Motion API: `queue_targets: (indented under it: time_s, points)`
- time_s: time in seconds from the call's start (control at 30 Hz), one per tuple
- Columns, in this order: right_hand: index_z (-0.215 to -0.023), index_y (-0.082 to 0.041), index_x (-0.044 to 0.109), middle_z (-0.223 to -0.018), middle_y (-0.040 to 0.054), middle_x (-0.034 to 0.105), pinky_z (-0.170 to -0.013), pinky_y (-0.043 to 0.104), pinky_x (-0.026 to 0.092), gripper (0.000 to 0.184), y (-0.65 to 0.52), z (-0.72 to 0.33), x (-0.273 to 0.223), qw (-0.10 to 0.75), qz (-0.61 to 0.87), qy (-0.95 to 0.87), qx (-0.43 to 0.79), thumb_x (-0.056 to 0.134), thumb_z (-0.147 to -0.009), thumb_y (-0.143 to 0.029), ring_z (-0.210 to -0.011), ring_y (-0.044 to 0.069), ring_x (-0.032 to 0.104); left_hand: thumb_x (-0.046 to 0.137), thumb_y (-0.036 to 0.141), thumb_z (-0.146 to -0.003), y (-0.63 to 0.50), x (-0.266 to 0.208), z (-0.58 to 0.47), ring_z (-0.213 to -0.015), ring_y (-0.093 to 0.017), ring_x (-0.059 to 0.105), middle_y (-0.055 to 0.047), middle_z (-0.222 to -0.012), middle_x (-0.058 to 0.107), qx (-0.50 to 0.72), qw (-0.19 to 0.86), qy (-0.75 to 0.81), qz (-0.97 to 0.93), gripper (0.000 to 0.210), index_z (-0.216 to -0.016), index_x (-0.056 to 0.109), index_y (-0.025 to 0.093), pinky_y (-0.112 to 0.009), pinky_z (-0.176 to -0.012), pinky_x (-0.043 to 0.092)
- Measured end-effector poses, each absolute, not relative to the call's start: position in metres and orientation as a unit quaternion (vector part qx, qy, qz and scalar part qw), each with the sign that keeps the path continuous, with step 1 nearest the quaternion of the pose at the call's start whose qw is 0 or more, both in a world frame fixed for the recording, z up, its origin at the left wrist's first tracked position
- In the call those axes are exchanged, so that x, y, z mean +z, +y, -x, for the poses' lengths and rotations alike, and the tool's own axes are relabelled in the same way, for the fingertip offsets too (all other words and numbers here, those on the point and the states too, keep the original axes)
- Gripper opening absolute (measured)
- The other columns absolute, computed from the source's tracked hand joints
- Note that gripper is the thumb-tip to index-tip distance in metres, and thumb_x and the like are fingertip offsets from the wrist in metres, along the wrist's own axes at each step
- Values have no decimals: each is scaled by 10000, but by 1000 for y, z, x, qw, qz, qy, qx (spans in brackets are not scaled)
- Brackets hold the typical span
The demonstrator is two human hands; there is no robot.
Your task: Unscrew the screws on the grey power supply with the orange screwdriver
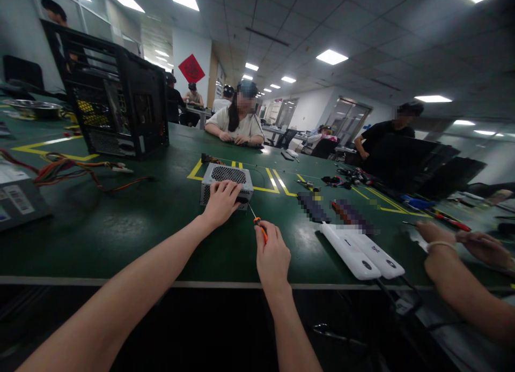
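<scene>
A grey metal computer power supply (226, 173) with a perforated top stands on the green table in front of me. My left hand (222, 201) rests over its near side and top edge, fingers bent round it. In my right hand (272, 251) is a screwdriver (260, 230) with an orange and black handle. Its thin shaft points up and left to the lower right corner of the power supply's near face; whether the tip sits in a screw I cannot tell. Behind the power supply lies a bundle of cables (213, 159).
A black computer case (116, 93) stands at the left, near another power supply (20, 198) with loose coloured wires (72, 171). Two white devices (354, 248) lie right of my hand. A co-worker's hands (462, 243) are at the far right; another person (237, 117) sits opposite.
</scene>
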State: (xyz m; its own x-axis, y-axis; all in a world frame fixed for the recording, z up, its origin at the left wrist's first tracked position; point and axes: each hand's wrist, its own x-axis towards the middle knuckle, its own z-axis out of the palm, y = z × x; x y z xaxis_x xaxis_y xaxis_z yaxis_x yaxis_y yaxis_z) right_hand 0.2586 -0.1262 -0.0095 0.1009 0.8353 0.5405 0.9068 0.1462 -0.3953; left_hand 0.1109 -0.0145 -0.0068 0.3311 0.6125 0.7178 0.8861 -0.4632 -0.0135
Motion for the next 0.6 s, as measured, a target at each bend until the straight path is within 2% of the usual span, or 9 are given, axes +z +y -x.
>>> queue_targets:
  time_s: [0.13, 0.23, 0.37, 0.5, 0.6]
  points:
    - [-1057, -153, 451, -1063, 113, 458, -567, 283, 483, 254, -126, -256, -13, 387, 622, -679, -47, 429, -810, -209, -756, 175, 592, 521, 265, -789, -15, -7, -112, -1107, -286, 383, -118, -1163, 507, -331, 207, -480, 786, 434, -1206, 436, 179, -444, -897, 278]
    - [-1040, -146, 428, -1050, 115, 451, -604, 300, 500, 275, -125, -255, -16, 410, 584, -699, -52, 424, -766, -136, -785, 180, 585, 515, 270, -793, -15, -7, -112, -1111, -287, 378, -117, -1159, 509, -332, 207, -482, 784, 431, -1208, 435, 186, -444, -901, 277]
    - [-975, -155, 492, -937, 81, 524, -572, 256, 482, 173, -126, -257, -17, 414, 568, -708, -64, 371, -863, -208, -734, 153, 590, 504, 274, -798, -15, -8, -112, -1119, -291, 373, -119, -1167, 504, -334, 200, -481, 786, 430, -1213, 430, 190, -449, -902, 277]
    - [-976, -161, 542, -883, 69, 582, -570, 245, 466, 261, -127, -261, -16, 401, 599, -690, -72, 329, -907, -296, -713, 150, 604, 497, 269, -801, -15, -8, -112, -1129, -293, 368, -123, -1183, 495, -333, 196, -482, 786, 435, -1222, 423, 192, -452, -909, 273]
    - [-990, -162, 529, -916, 72, 579, -560, 252, 472, 269, -126, -261, -14, 392, 612, -685, -60, 363, -892, -350, -739, 167, 609, 500, 269, -801, -15, -9, -113, -1124, -289, 373, -115, -1179, 499, -333, 201, -483, 784, 426, -1214, 428, 190, -445, -913, 272]
